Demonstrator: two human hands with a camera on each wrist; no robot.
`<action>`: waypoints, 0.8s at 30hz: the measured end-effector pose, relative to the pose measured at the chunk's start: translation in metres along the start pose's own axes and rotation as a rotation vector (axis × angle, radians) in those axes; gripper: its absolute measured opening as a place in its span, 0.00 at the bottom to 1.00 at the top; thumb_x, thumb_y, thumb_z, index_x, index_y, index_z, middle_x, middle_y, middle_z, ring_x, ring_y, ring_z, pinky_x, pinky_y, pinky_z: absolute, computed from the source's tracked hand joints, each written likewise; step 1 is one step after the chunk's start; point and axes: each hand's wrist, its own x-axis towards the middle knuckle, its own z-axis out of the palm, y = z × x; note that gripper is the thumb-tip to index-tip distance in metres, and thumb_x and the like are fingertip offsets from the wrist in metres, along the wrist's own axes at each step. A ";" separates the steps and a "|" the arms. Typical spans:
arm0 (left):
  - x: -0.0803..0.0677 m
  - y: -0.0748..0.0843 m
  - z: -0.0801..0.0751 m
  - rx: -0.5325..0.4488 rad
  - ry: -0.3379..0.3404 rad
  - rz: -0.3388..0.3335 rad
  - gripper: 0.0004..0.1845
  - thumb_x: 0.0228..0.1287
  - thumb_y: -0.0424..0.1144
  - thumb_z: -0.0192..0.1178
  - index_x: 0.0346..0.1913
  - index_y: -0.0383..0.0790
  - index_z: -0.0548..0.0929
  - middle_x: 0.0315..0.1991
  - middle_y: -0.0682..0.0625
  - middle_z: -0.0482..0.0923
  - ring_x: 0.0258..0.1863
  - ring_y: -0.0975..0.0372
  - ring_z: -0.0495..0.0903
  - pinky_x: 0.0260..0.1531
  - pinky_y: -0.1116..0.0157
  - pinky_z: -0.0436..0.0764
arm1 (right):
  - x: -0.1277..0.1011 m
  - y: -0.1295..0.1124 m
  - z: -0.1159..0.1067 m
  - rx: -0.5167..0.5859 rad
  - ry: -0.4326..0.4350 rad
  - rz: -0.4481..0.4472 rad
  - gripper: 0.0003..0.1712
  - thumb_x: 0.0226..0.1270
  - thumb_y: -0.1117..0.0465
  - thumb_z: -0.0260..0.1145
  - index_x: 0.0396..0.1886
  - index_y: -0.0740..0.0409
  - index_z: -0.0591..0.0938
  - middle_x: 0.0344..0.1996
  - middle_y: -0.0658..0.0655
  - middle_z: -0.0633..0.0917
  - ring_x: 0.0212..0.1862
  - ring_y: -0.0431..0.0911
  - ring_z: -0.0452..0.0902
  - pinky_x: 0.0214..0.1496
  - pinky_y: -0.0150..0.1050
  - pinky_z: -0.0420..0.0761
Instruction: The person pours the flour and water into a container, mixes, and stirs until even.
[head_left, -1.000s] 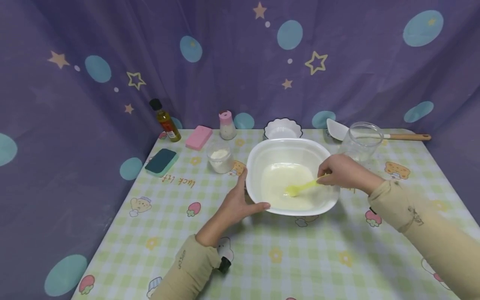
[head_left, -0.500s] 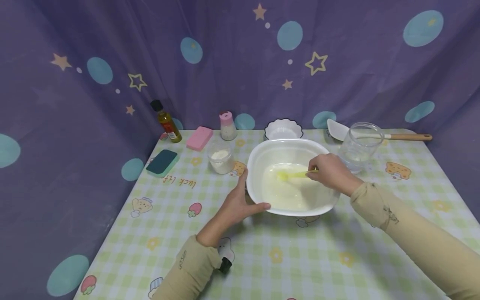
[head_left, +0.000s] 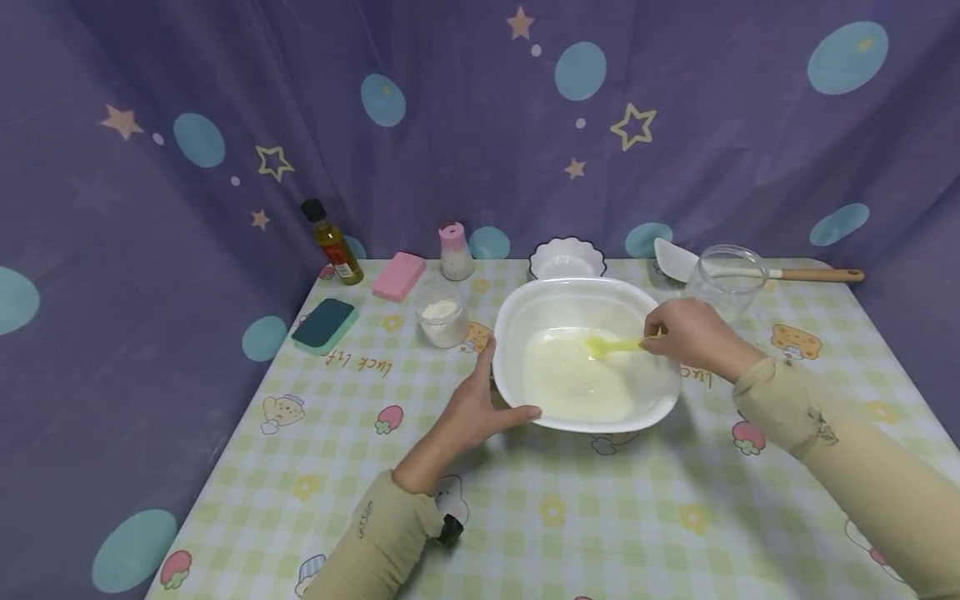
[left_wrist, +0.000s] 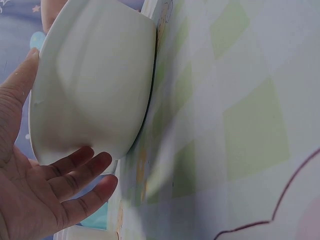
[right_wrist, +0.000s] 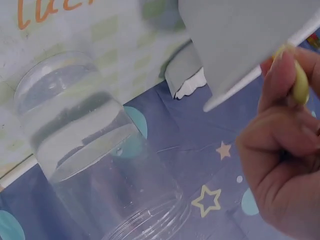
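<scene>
A white bowl with rounded corners holds a pale, milky liquid. My left hand rests against its near left corner, thumb along the near rim. In the left wrist view, spread, fairly straight fingers lie by the outer wall. Above the bowl's right side, my right hand pinches the handle of a yellow spoon. The spoon's head dips into the liquid right of the bowl's middle. The right wrist view shows thumb and fingers closed round the handle end.
Behind the bowl stand a scalloped dish and a pink-capped shaker. Leftward are a jar of white powder, a pink sponge, a green sponge and an oil bottle. Rightward, a clear jar holds water before a spatula.
My right hand swept the spoon leftward through the liquid, then back right, so its head now sits farther back than a second ago. The left hand and bowl stay put.
</scene>
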 end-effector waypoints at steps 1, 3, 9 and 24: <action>0.000 0.000 0.000 -0.002 0.000 -0.001 0.67 0.46 0.53 0.77 0.79 0.55 0.36 0.75 0.49 0.56 0.69 0.60 0.62 0.67 0.53 0.62 | -0.001 0.000 -0.001 0.015 -0.023 -0.006 0.06 0.59 0.62 0.72 0.23 0.55 0.86 0.20 0.49 0.82 0.24 0.44 0.73 0.29 0.41 0.74; 0.000 0.000 0.000 -0.006 0.001 -0.007 0.67 0.46 0.54 0.77 0.79 0.55 0.36 0.75 0.48 0.56 0.69 0.60 0.62 0.67 0.53 0.61 | -0.003 0.000 -0.002 0.056 -0.069 -0.016 0.05 0.59 0.62 0.72 0.24 0.54 0.87 0.19 0.47 0.81 0.23 0.43 0.72 0.26 0.40 0.73; 0.000 0.001 -0.001 -0.008 0.000 -0.024 0.67 0.46 0.54 0.77 0.78 0.55 0.36 0.75 0.49 0.54 0.70 0.60 0.60 0.68 0.53 0.60 | -0.002 -0.005 0.007 0.151 -0.148 -0.075 0.05 0.59 0.61 0.72 0.25 0.54 0.87 0.17 0.46 0.79 0.20 0.41 0.72 0.23 0.38 0.74; -0.001 0.001 -0.001 -0.002 -0.007 -0.019 0.67 0.47 0.55 0.76 0.79 0.54 0.36 0.74 0.47 0.57 0.67 0.59 0.65 0.67 0.53 0.61 | 0.018 -0.029 0.039 0.077 0.052 -0.128 0.05 0.58 0.62 0.72 0.23 0.55 0.87 0.20 0.46 0.82 0.23 0.41 0.72 0.33 0.43 0.73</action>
